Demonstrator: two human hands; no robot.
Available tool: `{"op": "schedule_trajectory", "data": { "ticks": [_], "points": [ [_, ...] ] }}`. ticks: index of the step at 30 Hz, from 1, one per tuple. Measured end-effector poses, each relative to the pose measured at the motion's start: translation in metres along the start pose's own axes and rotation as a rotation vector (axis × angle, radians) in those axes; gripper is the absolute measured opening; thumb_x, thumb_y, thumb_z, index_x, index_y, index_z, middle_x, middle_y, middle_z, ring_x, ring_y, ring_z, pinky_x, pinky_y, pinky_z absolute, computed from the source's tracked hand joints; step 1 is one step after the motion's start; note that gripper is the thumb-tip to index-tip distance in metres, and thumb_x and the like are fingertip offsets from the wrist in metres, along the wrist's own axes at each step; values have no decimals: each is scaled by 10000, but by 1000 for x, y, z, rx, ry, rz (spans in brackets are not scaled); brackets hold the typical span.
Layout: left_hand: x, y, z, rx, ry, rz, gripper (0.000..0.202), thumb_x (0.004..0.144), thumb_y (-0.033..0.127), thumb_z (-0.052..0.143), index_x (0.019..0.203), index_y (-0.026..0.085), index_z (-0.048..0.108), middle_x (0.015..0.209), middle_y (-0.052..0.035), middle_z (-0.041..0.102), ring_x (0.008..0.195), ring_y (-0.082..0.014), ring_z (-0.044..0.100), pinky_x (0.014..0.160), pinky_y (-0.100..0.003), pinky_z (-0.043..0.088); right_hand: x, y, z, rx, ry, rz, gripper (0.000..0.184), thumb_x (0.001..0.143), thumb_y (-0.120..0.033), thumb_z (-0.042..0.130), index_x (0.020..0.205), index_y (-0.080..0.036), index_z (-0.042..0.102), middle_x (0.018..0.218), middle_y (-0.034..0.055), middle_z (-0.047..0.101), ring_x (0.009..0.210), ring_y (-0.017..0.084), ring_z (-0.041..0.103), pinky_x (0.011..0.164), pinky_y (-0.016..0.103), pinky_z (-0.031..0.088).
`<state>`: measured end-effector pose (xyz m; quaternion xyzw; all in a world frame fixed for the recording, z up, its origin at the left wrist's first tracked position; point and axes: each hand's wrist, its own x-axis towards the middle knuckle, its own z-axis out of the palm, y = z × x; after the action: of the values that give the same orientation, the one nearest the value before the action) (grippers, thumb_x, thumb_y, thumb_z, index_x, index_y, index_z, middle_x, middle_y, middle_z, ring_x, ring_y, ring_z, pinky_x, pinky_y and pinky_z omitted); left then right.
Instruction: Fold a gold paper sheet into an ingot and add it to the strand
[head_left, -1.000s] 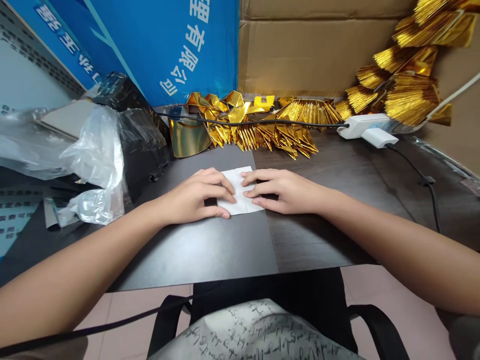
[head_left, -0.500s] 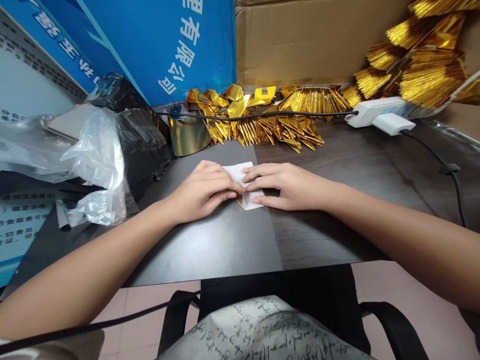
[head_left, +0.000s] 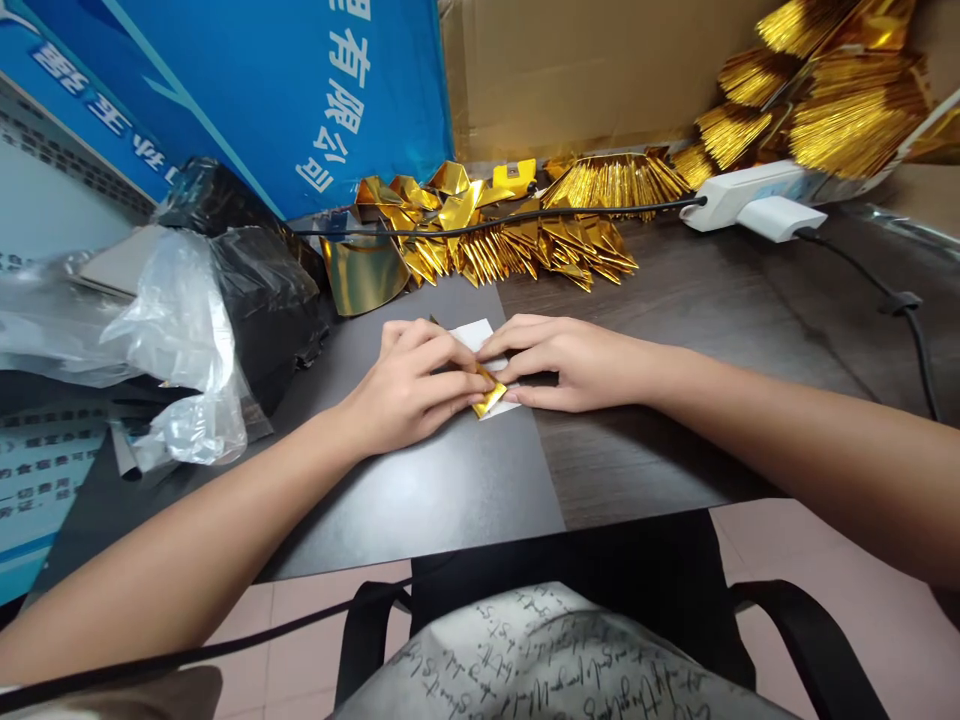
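Observation:
A small sheet of foil paper [head_left: 491, 398], white on one side and gold on the other, lies on the desk with part of it folded over so gold shows. My left hand [head_left: 420, 385] is closed on the folded gold part, fingers pressed together over it. From the other side, my right hand [head_left: 551, 362] grips the same sheet near the fold, its bent fingertips on the paper. The fingers hide much of the sheet. White paper [head_left: 474, 333] shows between the hands at the top.
Folded gold foil pieces [head_left: 495, 240] line the back of the desk, with a yellow sharpener-like item [head_left: 514, 178] among them. A black cable [head_left: 570, 213] runs to a white power strip [head_left: 742, 190]. Plastic bags [head_left: 191, 330] sit at left; a blue panel [head_left: 360, 90] stands behind.
The gold side of the sheet now shows between my hands where mostly white showed before. My left fingers have shifted over the fold; the camera view has turned slightly.

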<state>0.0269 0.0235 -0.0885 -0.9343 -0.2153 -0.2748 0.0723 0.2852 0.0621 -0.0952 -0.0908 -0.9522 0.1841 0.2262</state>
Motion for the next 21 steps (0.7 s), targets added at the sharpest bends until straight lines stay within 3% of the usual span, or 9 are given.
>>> {"op": "schedule_trajectory", "data": {
  "ticks": [4,7,12,18,21],
  "points": [
    [-2,3,-4,-101,-118,61,223,936,264,672,1153,219,689,1163,-35,706,1052,-161,582,879,-312,403,-3,0,-2,-1,-18,51,229,986,-264,590,1094,-177,772,1238,120,652,1107,202,648,986,364,522],
    [-3,4,-6,-107,-184,70,249,942,270,660,1187,226,676,1221,-26,704,1149,-187,577,961,-332,429,-4,0,0,4,4,78,221,978,-290,618,1087,-158,758,1180,107,686,1059,195,675,970,349,534],
    [-4,5,-8,-86,-219,72,259,977,298,607,1217,219,660,1238,-29,707,1266,-201,565,1028,-348,421,-5,2,0,10,26,72,212,969,-296,634,1050,-142,755,1194,103,710,1062,196,692,992,347,543],
    [-4,6,-8,-94,-272,43,293,991,318,576,1262,229,641,1316,-39,677,1274,-192,580,1018,-335,436,-7,-3,-3,-59,20,46,241,997,-297,596,1059,-145,772,1247,145,639,1151,206,659,1016,357,543],
    [-4,6,-8,-86,-293,46,294,1003,320,548,1264,224,641,1344,-52,667,1282,-188,580,1006,-326,443,-8,-4,-3,-92,17,54,244,998,-313,598,1047,-150,774,1224,135,646,1103,205,676,979,355,563]
  ]
}}
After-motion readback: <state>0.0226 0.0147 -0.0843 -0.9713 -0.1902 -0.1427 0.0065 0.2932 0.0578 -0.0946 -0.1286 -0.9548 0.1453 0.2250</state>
